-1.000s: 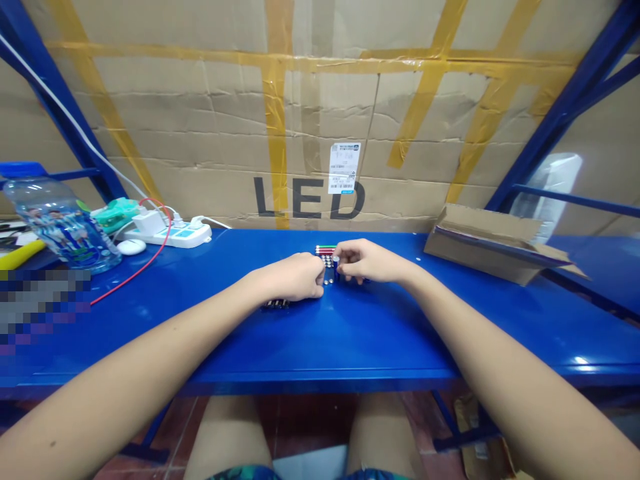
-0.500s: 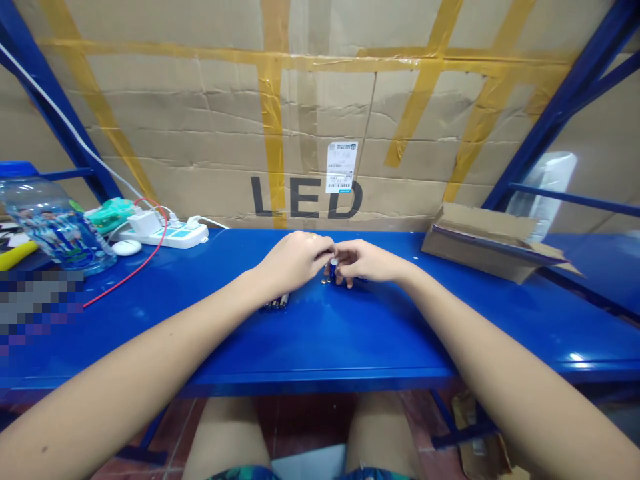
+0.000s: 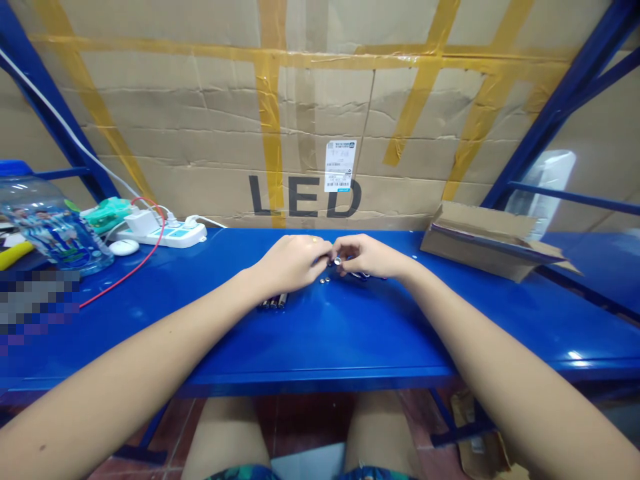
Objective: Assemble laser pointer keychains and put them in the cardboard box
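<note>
My right hand (image 3: 361,257) is closed, its fingertips pinching a small cylinder with a round silver end (image 3: 337,261) that faces me. Against it comes my left hand (image 3: 300,260), fingers closed in a pinch; whatever they grip is hidden. Just below the fingertips lie two tiny round metallic pieces (image 3: 325,281) on the blue table (image 3: 330,333). A row of several dark small cylinders with shiny ends (image 3: 273,302) rests under my left wrist, partly covered by it. Beneath my right hand some thin dark and white items (image 3: 361,275) show in part.
On the left are a plastic bottle with a blue cap (image 3: 55,220), a white power strip (image 3: 173,233), a white mouse-like object (image 3: 124,247) and a red cable (image 3: 145,263). An open cardboard box (image 3: 480,247) stands at right. A large carton (image 3: 200,133) backs the table.
The small cylinder in my right hand has tipped from upright, so its silver end now faces me. My right fingers have lifted and curled in, uncovering the items beneath.
</note>
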{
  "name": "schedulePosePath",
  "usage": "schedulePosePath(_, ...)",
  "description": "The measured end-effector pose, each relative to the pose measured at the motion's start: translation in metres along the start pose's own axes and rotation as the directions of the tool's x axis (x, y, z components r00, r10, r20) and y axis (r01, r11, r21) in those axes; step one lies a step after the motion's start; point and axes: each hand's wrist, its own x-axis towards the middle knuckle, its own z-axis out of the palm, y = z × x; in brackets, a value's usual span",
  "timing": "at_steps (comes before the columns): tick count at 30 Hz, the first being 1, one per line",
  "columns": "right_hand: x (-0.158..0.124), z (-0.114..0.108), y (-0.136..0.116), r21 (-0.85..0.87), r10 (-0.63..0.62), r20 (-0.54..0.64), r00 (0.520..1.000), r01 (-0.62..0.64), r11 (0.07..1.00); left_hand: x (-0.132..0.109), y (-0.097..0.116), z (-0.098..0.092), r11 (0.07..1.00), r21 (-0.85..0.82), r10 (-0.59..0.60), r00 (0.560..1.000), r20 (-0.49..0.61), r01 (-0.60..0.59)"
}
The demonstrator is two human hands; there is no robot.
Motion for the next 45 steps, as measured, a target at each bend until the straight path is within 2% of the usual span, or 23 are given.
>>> schedulePosePath(3, -0.001, -0.001, -0.003, -0.042, -0.005, -0.011, 1.000, 0.004, 0.999, 0.000, 0.002, 0.000, 0.996, 0.042, -0.081, 0.989, 0.121, 0.076)
schedulePosePath(7, -0.003, 0.000, -0.007, -0.039, 0.017, -0.009, 1.000, -0.017, 0.999, 0.000, 0.003, 0.007, 0.996, 0.072, -0.066, 0.959, 0.277, 0.048)
schedulePosePath(12, -0.002, 0.003, -0.007, -0.060, 0.063, 0.010, 0.998, -0.062, 0.996, -0.001, 0.004, 0.015, 0.999, 0.014, -0.052, 0.951, 0.305, 0.050)
schedulePosePath(18, -0.002, 0.003, -0.005, -0.066, 0.071, 0.017, 0.997, -0.070, 0.995, 0.002, 0.007, 0.010, 0.978, -0.091, -0.147, 0.932, 0.331, 0.186)
schedulePosePath(21, -0.002, 0.003, -0.006, -0.058, 0.071, 0.011, 0.997, -0.070, 0.996, 0.002, 0.008, 0.008, 0.973, -0.092, -0.182, 0.949, 0.259, 0.211)
schedulePosePath(24, -0.002, 0.003, -0.007, -0.048, 0.068, 0.001, 0.998, -0.068, 0.997, 0.002, 0.008, 0.008, 0.979, -0.082, -0.185, 0.982, 0.047, 0.188)
schedulePosePath(26, -0.002, 0.003, -0.008, -0.036, 0.058, -0.006, 0.998, -0.058, 0.998, 0.001, 0.008, 0.010, 0.986, -0.082, -0.151, 0.987, -0.049, 0.147)
schedulePosePath(28, -0.002, 0.003, -0.008, -0.018, 0.046, -0.009, 0.999, -0.046, 0.999, 0.000, 0.008, 0.012, 0.993, -0.074, -0.101, 0.992, -0.080, 0.095)
schedulePosePath(33, -0.001, 0.003, -0.008, 0.010, 0.045, -0.007, 0.999, -0.045, 0.999, -0.001, 0.008, 0.016, 0.999, -0.038, -0.023, 0.997, -0.069, 0.021)
schedulePosePath(37, -0.001, 0.002, -0.006, -0.003, 0.036, -0.017, 0.999, -0.036, 0.999, -0.001, 0.008, 0.014, 0.995, -0.041, -0.094, 0.992, -0.079, 0.091)
schedulePosePath(40, -0.001, 0.000, -0.006, -0.031, 0.045, -0.038, 0.998, -0.046, 0.998, 0.000, 0.010, 0.013, 0.989, -0.027, -0.144, 0.990, 0.001, 0.144)
schedulePosePath(45, -0.001, -0.001, -0.005, -0.037, 0.064, -0.040, 0.997, -0.065, 0.997, 0.001, 0.011, 0.018, 0.998, 0.062, -0.029, 0.974, 0.225, 0.015)
